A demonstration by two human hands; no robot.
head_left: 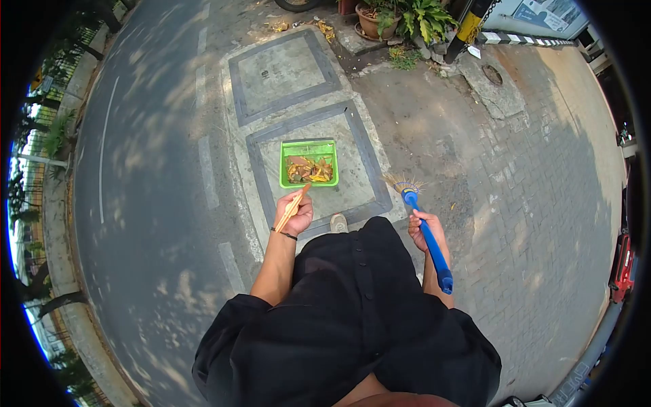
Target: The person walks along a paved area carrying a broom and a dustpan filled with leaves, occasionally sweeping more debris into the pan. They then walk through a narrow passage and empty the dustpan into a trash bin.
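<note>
My left hand is closed around a light wooden handle, which points up toward a green dustpan. Yellow and brown dry leaves lie inside the dustpan, over the concrete slab in front of me. In my right hand is a blue-handled brush, with the fingers wrapped round the handle. Its splayed, straw-coloured bristles point up and away from me, to the right of the dustpan.
Concrete slabs with dark borders lie ahead. A potted plant, a yellow-and-black post and scattered leaves are at the top. The asphalt road runs on the left, paving on the right.
</note>
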